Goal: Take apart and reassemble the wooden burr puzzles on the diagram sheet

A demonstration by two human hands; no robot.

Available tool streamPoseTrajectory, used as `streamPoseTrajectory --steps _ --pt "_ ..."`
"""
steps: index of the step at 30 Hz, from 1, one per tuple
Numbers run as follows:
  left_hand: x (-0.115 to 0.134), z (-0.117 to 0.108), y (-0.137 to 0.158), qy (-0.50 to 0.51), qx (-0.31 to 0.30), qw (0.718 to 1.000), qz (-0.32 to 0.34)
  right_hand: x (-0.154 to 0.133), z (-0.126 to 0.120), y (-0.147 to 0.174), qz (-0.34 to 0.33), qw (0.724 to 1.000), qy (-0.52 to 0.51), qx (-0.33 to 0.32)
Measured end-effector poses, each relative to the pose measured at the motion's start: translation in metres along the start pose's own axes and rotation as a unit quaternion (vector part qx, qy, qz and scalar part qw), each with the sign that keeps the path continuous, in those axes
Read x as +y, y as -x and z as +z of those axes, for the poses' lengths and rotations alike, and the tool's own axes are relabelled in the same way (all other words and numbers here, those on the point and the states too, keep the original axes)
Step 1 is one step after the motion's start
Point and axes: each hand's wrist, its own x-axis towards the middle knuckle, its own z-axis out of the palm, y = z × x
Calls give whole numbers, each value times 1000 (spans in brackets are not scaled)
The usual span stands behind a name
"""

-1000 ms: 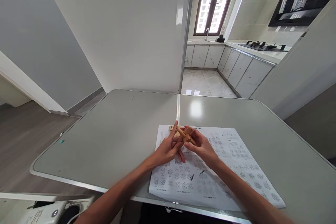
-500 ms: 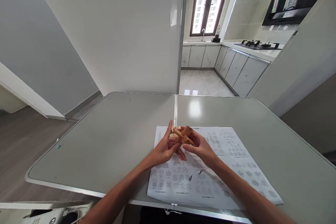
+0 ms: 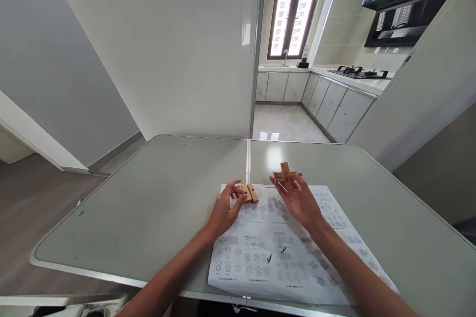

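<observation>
My right hand (image 3: 299, 203) is turned palm up and holds a crossed assembly of interlocking wooden puzzle pieces (image 3: 285, 173) on its fingers, above the far edge of the printed sheet. Beside a few loose wooden puzzle pieces (image 3: 253, 193) is my left hand (image 3: 225, 209), its thumb and fingers curved and apart. Its fingertips are right at the leftmost piece and partly hide it; whether they touch it I cannot tell. The loose pieces lie side by side at the top left of the paper sheet (image 3: 260, 237), which carries rows of small puzzle diagrams.
The sheet lies on a grey folding table (image 3: 148, 208) with a metal seam (image 3: 248, 161) down its middle. A small teal bit (image 3: 80, 213) rests near the table's left edge. Beyond the table are a white wall panel and a kitchen with a stove (image 3: 359, 73).
My hands have parted. The right hand has carried the wooden assembly up and to the right, turning palm up. My left hand has let go and moved left to the loose pieces, now in plain sight.
</observation>
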Motion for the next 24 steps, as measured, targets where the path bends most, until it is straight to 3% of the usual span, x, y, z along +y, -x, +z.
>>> streamPoseTrajectory --steps 3,5,8,12,18,24 --pt "-8 3 0 -71 -13 996 50 -6 -21 -12 -58 992 102 37" --pt "-12 5 1 -111 -17 991 76 -11 -36 -18 -95 978 157 97" --pt "-18 7 1 -149 -17 986 77 -23 -55 -23 -132 937 259 194" --pt "-26 10 1 -168 -26 983 65 -33 -71 -24 -133 891 337 273" --pt "-32 12 0 -169 -51 982 70 -25 -97 -35 -137 853 391 317" --pt "-30 11 0 -173 -47 981 70 -17 -121 -47 -140 841 407 328"
